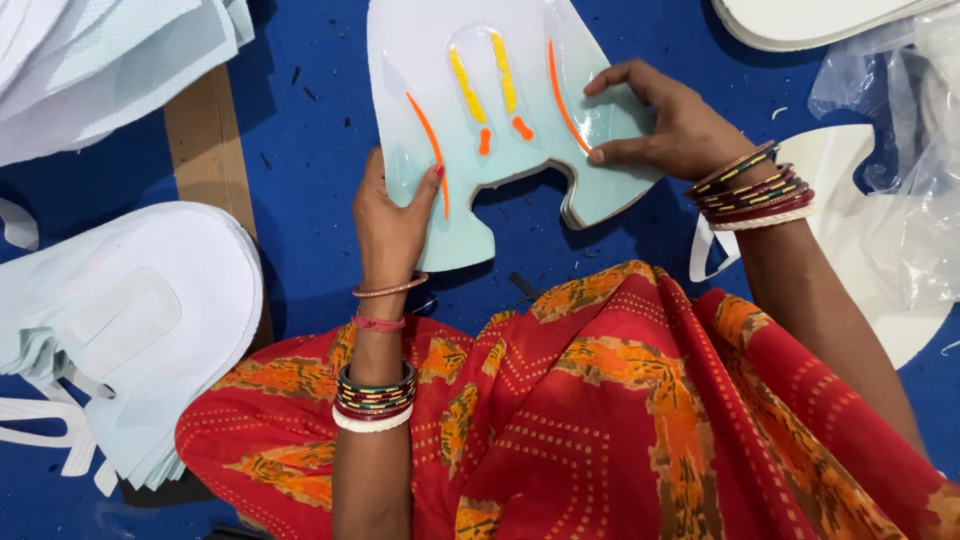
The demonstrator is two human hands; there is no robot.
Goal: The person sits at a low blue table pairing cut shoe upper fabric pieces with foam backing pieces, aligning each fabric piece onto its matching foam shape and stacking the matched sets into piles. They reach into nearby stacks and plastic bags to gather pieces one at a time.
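Pale blue shoe-upper panel lying flat on blue work surface, printed with yellow bars and orange curved lines, notched along its near edge. Left hand clamped on panel's near-left lobe, thumb on top beside an orange line, fingers curled under the edge. Right hand pinching panel's right lobe, forefinger stretched across the top, thumb pressed against the near edge. Between both grips, the notch cut-out and the coloured print. Below the grips, red and orange patterned cloth over the lap. Left of the left hand, stack of pale blue panels; further up-left, white sheets. Right of the right hand, clear plastic wrap over white pieces.
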